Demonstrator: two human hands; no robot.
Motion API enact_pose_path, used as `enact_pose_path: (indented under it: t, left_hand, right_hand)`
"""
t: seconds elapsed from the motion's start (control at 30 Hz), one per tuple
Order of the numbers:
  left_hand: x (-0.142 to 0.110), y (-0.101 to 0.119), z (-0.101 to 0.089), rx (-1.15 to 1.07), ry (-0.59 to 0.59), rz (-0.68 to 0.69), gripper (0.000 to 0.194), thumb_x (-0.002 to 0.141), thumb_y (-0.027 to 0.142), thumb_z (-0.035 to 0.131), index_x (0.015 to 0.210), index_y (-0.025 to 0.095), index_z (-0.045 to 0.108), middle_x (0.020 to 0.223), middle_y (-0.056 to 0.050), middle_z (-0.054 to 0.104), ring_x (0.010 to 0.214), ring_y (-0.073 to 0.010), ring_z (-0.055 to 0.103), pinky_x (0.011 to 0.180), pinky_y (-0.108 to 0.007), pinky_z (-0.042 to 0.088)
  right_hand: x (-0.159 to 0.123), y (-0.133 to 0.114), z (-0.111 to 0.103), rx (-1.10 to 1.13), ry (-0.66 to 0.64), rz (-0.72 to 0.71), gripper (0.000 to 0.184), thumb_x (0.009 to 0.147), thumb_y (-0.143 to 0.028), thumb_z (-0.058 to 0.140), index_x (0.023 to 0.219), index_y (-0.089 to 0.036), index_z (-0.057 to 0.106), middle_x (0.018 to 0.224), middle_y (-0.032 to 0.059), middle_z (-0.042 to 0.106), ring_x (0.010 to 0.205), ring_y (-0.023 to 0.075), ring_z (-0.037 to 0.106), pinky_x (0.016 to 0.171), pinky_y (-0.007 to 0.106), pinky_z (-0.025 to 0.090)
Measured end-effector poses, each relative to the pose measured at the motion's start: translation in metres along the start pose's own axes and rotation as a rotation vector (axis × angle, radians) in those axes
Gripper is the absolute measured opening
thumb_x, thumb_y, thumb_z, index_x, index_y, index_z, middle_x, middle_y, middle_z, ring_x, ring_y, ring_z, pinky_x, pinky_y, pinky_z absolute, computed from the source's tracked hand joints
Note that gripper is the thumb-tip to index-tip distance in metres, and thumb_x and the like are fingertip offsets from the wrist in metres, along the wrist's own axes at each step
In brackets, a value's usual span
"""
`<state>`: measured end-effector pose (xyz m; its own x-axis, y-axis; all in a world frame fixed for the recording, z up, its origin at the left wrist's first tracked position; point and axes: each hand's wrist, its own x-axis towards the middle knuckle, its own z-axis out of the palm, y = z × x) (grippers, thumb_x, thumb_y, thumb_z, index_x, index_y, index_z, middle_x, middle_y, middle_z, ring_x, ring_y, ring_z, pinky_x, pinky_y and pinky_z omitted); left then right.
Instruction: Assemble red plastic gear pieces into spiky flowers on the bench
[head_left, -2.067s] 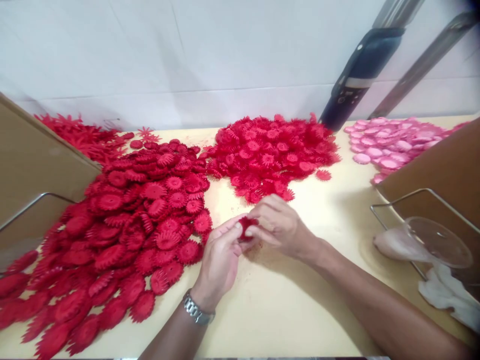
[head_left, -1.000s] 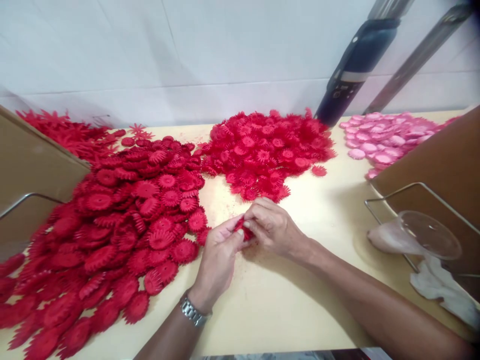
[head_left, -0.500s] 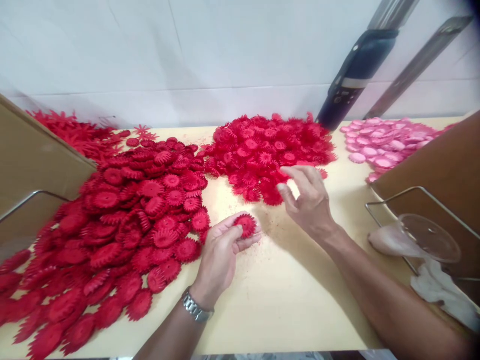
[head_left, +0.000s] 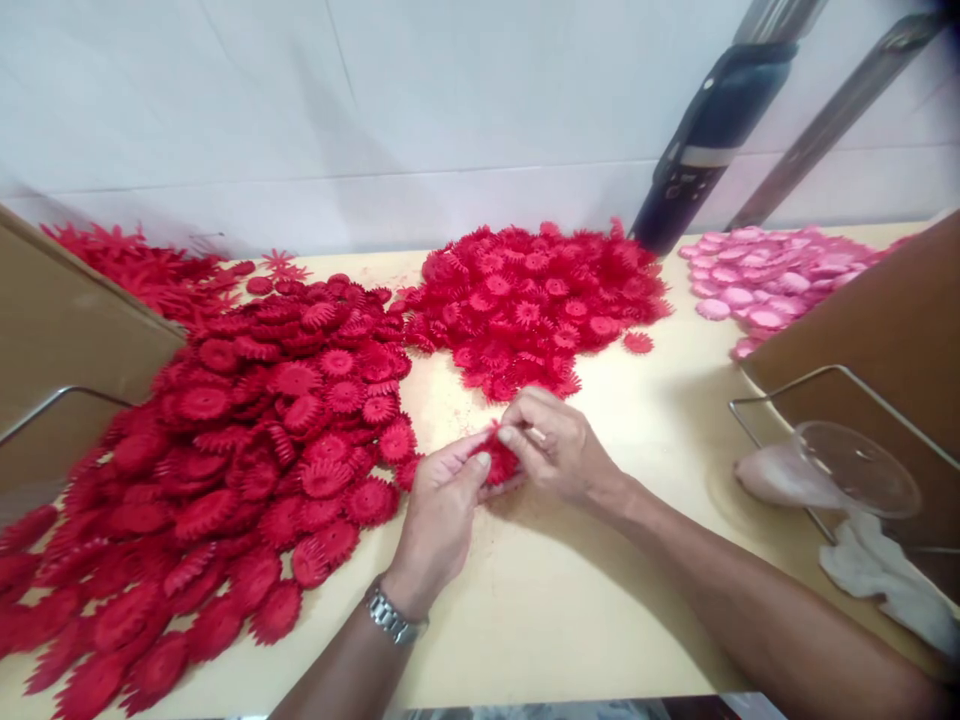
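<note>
Between the thumb and fingers of my left hand (head_left: 442, 500) is a red, tooth-edged flower piece (head_left: 495, 462), held just above the table. My right hand (head_left: 559, 445) has come in from the other side, its thumb and index finger pinched on red material at the upper edge of that piece. Whether this is a second piece or the same one, I cannot tell, as the fingers hide it. Left of my hands spreads a large heap of dark red toothed discs (head_left: 292, 380). Beyond them lies a pile of brighter red fringed flower pieces (head_left: 525, 290).
Pink discs (head_left: 780, 275) are heaped at the back right, beside a brown box (head_left: 862, 340). A clear plastic cup (head_left: 855, 470) and white cloth (head_left: 892, 580) sit at the right. Star-shaped red pieces (head_left: 142, 265) lie back left, by another box (head_left: 75, 310). A dark device (head_left: 712, 140) leans against the wall.
My right hand has moved from the bright red pile down and left to the piece in my left hand, its fingers closing there. A loose red piece shows at the pile's right.
</note>
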<state>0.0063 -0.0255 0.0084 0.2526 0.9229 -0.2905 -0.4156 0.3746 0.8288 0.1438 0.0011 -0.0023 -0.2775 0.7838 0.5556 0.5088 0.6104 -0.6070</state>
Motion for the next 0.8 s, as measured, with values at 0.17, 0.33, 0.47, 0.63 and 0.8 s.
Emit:
enact_pose_path:
  t: [0.17, 0.33, 0.47, 0.63, 0.8]
  left_hand:
    - [-0.002, 0.003, 0.0, -0.015, 0.107, -0.048, 0.015, 0.07, 0.019, 0.064, 0.081, 0.01, 0.067, 0.072, -0.007, 0.069, 0.073, -0.0192, 0.066, 0.074, -0.036, 0.052]
    - [-0.002, 0.008, 0.0, -0.064, 0.096, -0.063, 0.011, 0.072, 0.02, 0.063, 0.076, 0.01, 0.065, 0.08, -0.008, 0.069, 0.077, -0.0192, 0.066, 0.078, -0.035, 0.051]
    - [-0.001, 0.007, -0.002, -0.125, -0.022, -0.034, 0.012, 0.076, 0.015, 0.056, 0.081, 0.011, 0.067, 0.083, -0.007, 0.069, 0.077, -0.0148, 0.063, 0.077, -0.031, 0.051]
    - [0.001, 0.002, -0.003, -0.029, -0.061, -0.005, 0.016, 0.075, 0.013, 0.058, 0.086, 0.012, 0.068, 0.084, -0.006, 0.069, 0.077, -0.0133, 0.063, 0.071, -0.024, 0.05]
    - [0.0, 0.001, 0.0, 0.003, -0.012, 0.002, 0.019, 0.071, 0.013, 0.059, 0.088, 0.013, 0.069, 0.087, -0.007, 0.07, 0.08, -0.0162, 0.063, 0.072, -0.027, 0.051]
  right_hand:
    - [0.008, 0.027, -0.023, -0.351, 0.318, 0.128, 0.016, 0.085, -0.019, 0.044, 0.069, -0.018, 0.049, 0.065, 0.0035, 0.049, 0.063, 0.0165, 0.046, 0.057, 0.03, 0.039]
    - [0.011, 0.034, -0.037, -0.523, 0.339, 0.006, 0.017, 0.081, -0.025, 0.053, 0.096, -0.017, 0.056, 0.096, 0.0108, 0.057, 0.093, 0.0246, 0.05, 0.08, 0.041, 0.04]
    - [0.005, 0.008, -0.013, -0.175, -0.021, -0.169, 0.006, 0.081, -0.023, 0.055, 0.078, -0.017, 0.057, 0.073, 0.0042, 0.056, 0.068, 0.0157, 0.049, 0.063, 0.03, 0.042]
    - [-0.001, 0.0, 0.004, -0.058, -0.106, -0.083, 0.01, 0.081, -0.014, 0.052, 0.072, -0.015, 0.055, 0.068, 0.0035, 0.051, 0.064, 0.0138, 0.045, 0.059, 0.027, 0.038]
    - [-0.001, -0.002, 0.0, 0.072, -0.078, 0.01, 0.014, 0.081, -0.016, 0.051, 0.067, -0.017, 0.051, 0.064, 0.0016, 0.051, 0.062, 0.0132, 0.046, 0.058, 0.027, 0.038]
